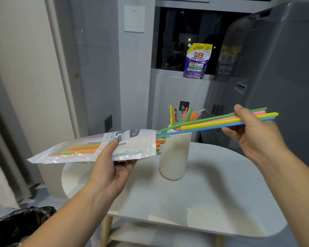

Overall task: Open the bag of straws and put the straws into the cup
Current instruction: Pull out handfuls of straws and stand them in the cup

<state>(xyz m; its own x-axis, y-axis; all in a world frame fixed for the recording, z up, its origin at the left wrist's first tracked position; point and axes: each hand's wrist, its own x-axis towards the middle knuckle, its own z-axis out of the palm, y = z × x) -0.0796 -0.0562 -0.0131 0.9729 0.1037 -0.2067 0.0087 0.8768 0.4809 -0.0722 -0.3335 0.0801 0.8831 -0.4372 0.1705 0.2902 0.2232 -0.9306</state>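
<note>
My left hand (112, 161) grips a clear plastic bag of straws (82, 148) from below, holding it level above the table's left end with its open mouth pointing right. Several coloured straws lie inside and poke out of the mouth. My right hand (253, 132) pinches a bunch of straws (212, 122), green, pink, yellow and blue, drawn mostly out of the bag to the right and passing over the cup. The tall white cup (175, 157) stands on the table and holds several straws (185, 114) upright.
The white oval table (212, 193) has a lower shelf beneath it. A black-lined bin (20, 225) sits at the bottom left. A purple detergent pouch (197, 61) rests on the window sill behind. A grey appliance (275, 68) stands at the right.
</note>
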